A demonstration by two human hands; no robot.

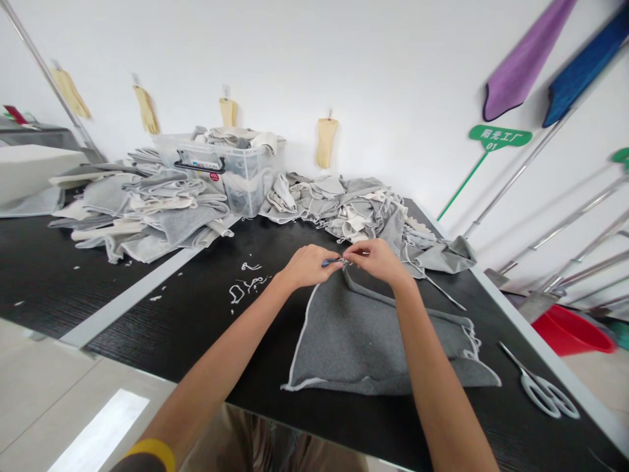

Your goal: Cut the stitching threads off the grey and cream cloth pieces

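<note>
Cloth [354,337] — black tabletop [162,328], white wall [393,72]

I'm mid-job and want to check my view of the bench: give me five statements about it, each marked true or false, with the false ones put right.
1. The left hand and right hand are close together at the upper part of the white-edged grey cloth. True.
2. The white-handled scissors are in the right hand. False: the white-handled scissors lie on the black table, right of the cloth.
3. A small blue tool shows at the left hand's fingers. True.
4. The red basin stands on the table. False: the red basin is off the table, beyond its right edge.
5. The clear plastic bin has cloths in it. True.
</note>
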